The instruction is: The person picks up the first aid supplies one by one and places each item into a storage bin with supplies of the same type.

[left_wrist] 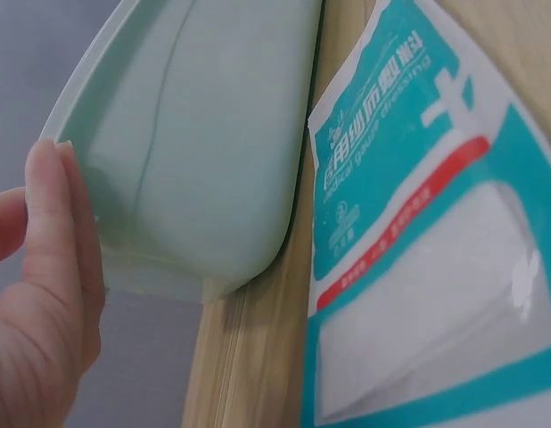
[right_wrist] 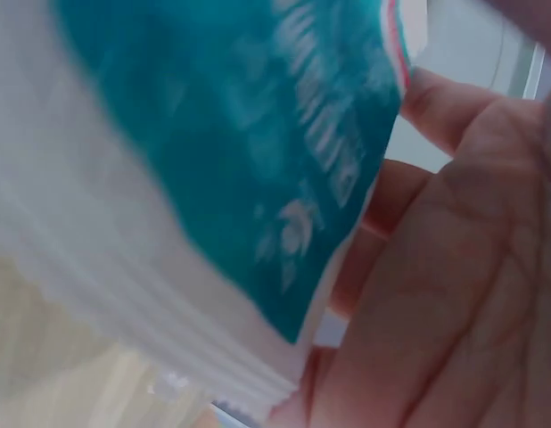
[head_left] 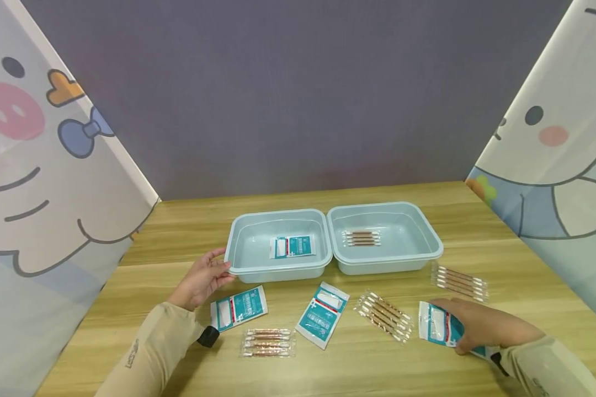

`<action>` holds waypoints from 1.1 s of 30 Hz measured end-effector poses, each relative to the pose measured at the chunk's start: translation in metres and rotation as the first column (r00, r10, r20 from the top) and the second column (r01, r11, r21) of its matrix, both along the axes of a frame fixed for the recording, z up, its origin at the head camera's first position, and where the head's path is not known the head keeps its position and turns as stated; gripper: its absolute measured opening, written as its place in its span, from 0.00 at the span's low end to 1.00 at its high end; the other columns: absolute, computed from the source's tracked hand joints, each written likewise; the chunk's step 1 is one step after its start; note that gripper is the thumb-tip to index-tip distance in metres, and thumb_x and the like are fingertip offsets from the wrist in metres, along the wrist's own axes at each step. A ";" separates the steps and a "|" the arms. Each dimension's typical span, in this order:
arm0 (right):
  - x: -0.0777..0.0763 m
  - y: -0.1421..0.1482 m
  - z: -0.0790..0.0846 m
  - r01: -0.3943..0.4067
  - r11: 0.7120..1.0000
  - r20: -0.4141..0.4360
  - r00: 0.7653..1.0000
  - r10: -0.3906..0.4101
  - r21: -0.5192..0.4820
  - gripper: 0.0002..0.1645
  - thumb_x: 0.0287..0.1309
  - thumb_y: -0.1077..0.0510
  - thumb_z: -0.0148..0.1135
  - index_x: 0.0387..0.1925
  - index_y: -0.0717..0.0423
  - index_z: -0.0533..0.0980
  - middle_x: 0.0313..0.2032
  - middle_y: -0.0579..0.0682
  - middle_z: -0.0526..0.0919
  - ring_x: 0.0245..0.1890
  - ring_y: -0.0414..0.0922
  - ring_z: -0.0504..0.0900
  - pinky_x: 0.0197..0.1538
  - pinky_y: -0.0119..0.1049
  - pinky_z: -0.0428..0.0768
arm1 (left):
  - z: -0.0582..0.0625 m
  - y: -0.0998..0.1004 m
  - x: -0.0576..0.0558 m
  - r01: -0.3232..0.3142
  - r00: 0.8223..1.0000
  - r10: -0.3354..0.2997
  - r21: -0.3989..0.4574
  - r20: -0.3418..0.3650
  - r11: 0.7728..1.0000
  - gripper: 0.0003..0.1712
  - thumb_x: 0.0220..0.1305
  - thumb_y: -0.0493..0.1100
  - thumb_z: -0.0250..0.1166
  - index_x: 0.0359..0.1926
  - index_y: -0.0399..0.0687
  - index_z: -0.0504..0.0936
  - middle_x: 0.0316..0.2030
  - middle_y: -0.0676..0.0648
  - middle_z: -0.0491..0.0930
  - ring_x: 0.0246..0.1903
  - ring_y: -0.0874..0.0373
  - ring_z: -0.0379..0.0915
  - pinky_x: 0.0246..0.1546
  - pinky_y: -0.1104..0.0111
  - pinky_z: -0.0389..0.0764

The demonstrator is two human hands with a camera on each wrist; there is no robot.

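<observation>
At the near right of the worktop (head_left: pixel 367 375), a gauze packet (head_left: pixel 436 324) is being grasped by the right hand (head_left: pixel 491 325), the thumb being set at the near edge and the fingers being laid across the far one. Its long axis is being held aslant: the free end is being pointed leftward and slightly away from the person, while the opposite end is being partly hidden by the hand. Whether it is being kept fully clear of the wood cannot be told.

Just left of that free end, a swab pack (head_left: pixel 384 317) is being left lying, and another swab pack (head_left: pixel 460 282) is being left just beyond the fingers. Ahead and to the left, the right tub (head_left: pixel 382 268) is being placed nearer to the held packet than the left tub (head_left: pixel 278 275), whose near left corner is being pinched at the rim by the left hand (head_left: pixel 206 280). Inside the left tub, a similar packet (head_left: pixel 292 246) is being contained, lying roughly crosswise. Clearly, the held packet is being kept nearest the right hand, well apart from the left.
</observation>
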State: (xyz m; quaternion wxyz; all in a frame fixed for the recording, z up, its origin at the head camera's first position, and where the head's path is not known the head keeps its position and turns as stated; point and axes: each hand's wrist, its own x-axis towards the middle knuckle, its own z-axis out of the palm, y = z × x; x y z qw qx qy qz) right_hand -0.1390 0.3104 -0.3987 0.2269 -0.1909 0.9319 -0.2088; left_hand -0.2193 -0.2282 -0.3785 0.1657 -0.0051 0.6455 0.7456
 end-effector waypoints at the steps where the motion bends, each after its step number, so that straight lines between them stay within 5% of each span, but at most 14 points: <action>1: -0.001 0.000 0.001 -0.008 1.000 -0.013 1.000 0.008 0.017 0.49 0.33 0.62 0.79 0.60 0.70 0.67 0.49 0.62 0.76 0.45 0.56 0.75 0.46 0.51 0.77 | 0.000 0.000 0.000 0.004 1.000 -0.004 -0.001 -0.004 1.000 0.36 0.72 0.29 0.47 0.72 0.29 0.38 0.41 0.41 0.73 0.30 0.62 0.77 0.37 0.74 0.82; 4: -0.003 0.001 0.004 -0.024 0.998 -0.057 0.998 0.027 0.057 0.43 0.37 0.66 0.76 0.59 0.67 0.70 0.51 0.62 0.77 0.49 0.59 0.75 0.49 0.58 0.75 | -0.001 0.000 0.000 0.021 1.000 -0.021 0.011 -0.023 1.000 0.37 0.72 0.29 0.46 0.73 0.32 0.35 0.41 0.42 0.72 0.31 0.63 0.77 0.38 0.75 0.81; 10: -0.006 0.008 0.011 -0.078 0.994 -0.106 0.991 0.086 0.080 0.32 0.46 0.72 0.65 0.57 0.59 0.75 0.46 0.53 0.81 0.42 0.42 0.76 0.42 0.44 0.79 | -0.003 0.002 -0.001 0.044 0.998 -0.044 0.009 -0.037 0.999 0.38 0.73 0.30 0.46 0.75 0.39 0.36 0.41 0.43 0.68 0.33 0.64 0.76 0.39 0.77 0.80; 14: -0.010 0.010 0.018 -0.174 0.984 -0.198 0.966 0.167 -0.022 0.28 0.47 0.69 0.68 0.53 0.65 0.75 0.44 0.56 0.81 0.41 0.38 0.77 0.36 0.34 0.79 | -0.004 0.002 0.000 0.030 0.999 -0.030 0.005 -0.040 1.000 0.37 0.73 0.30 0.47 0.75 0.38 0.38 0.41 0.43 0.69 0.32 0.64 0.76 0.38 0.78 0.80; 18: -0.013 0.001 0.030 -0.214 0.967 -0.328 0.931 0.160 -0.135 0.24 0.50 0.67 0.68 0.51 0.67 0.76 0.43 0.55 0.82 0.43 0.44 0.80 0.36 0.34 0.79 | -0.005 0.002 0.000 0.017 0.999 -0.016 0.011 -0.046 1.000 0.37 0.72 0.31 0.48 0.75 0.39 0.40 0.42 0.42 0.70 0.33 0.64 0.77 0.39 0.77 0.80; 23: -0.020 -0.019 0.047 -0.265 0.904 -0.359 0.923 0.137 -0.336 0.18 0.56 0.72 0.62 0.50 0.69 0.75 0.34 0.42 0.81 0.29 0.31 0.75 0.25 0.29 0.75 | -0.005 0.000 0.002 0.004 0.999 -0.004 -0.011 -0.042 1.000 0.37 0.73 0.31 0.47 0.75 0.40 0.39 0.43 0.41 0.70 0.33 0.64 0.77 0.40 0.76 0.80; 27: -0.027 -0.032 0.062 -0.306 0.905 -0.416 0.894 0.165 -0.296 0.19 0.54 0.72 0.64 0.49 0.69 0.76 0.36 0.46 0.82 0.29 0.29 0.74 0.25 0.29 0.74 | -0.005 0.000 0.002 0.012 0.998 -0.013 -0.012 -0.059 1.000 0.36 0.73 0.30 0.46 0.75 0.38 0.40 0.44 0.39 0.69 0.34 0.64 0.77 0.41 0.76 0.80; 33: -0.034 -0.056 0.077 -0.209 0.918 -0.325 0.941 0.095 -0.337 0.20 0.57 0.68 0.63 0.53 0.69 0.75 0.36 0.44 0.82 0.29 0.31 0.74 0.29 0.30 0.76 | -0.006 0.003 0.004 0.019 0.998 -0.019 -0.002 -0.062 1.000 0.36 0.73 0.31 0.46 0.75 0.38 0.40 0.43 0.40 0.68 0.34 0.63 0.77 0.40 0.76 0.80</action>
